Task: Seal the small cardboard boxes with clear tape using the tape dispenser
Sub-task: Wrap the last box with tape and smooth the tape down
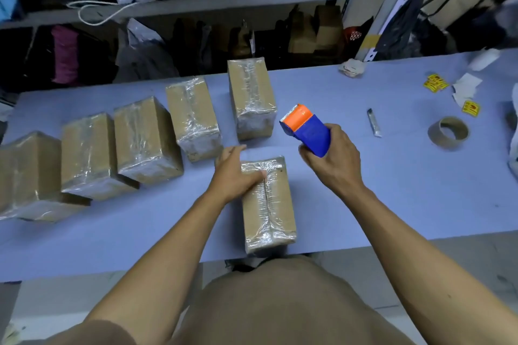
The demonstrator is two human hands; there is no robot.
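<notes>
Right hand (pixel 330 159) beside taped boxes (pixel 193 117).

table (pixel 392 176): pale blue top | shelving (pixel 196 5): grey metal (crammed with bags) | floor (pixel 462 255): grey

One head-worn camera, looking forward and steeply down over the work table.

It sits above the person's chest and faces the blue table (pixel 392 182) from its near edge, close enough that both forearms fill the lower frame. The wide angle bends the table edges and reaches the cluttered shelving (pixel 196 5) behind. There is no second view.
</notes>
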